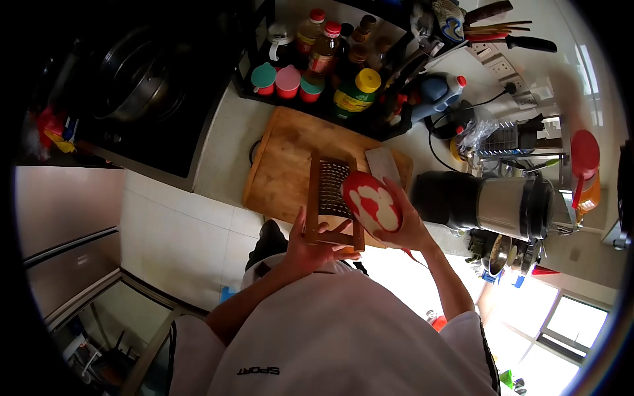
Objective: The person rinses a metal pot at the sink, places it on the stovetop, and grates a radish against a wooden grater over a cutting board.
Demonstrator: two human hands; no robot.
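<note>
My left hand (305,253) grips the near end of a wooden-framed grater (335,188), with fingers around its lower crossbar. The grater's perforated metal plate slants over the wooden cutting board (281,158). In my right hand (411,226) is an oval red-and-white object (374,203), held against the grater's right rail; its kind is not clear. Its red rim surrounds pale patches and a red middle. A flat grey rectangular piece (381,163) lies on the board beyond it, partly hidden.
Behind the board stand lidded seasoning jars (288,80), bottles (324,49) and a yellow-capped container (356,96). A blender (485,201) lies to the right in view. At left is a stove with a pan (135,79). Knives (528,43) stick out of a holder at upper right.
</note>
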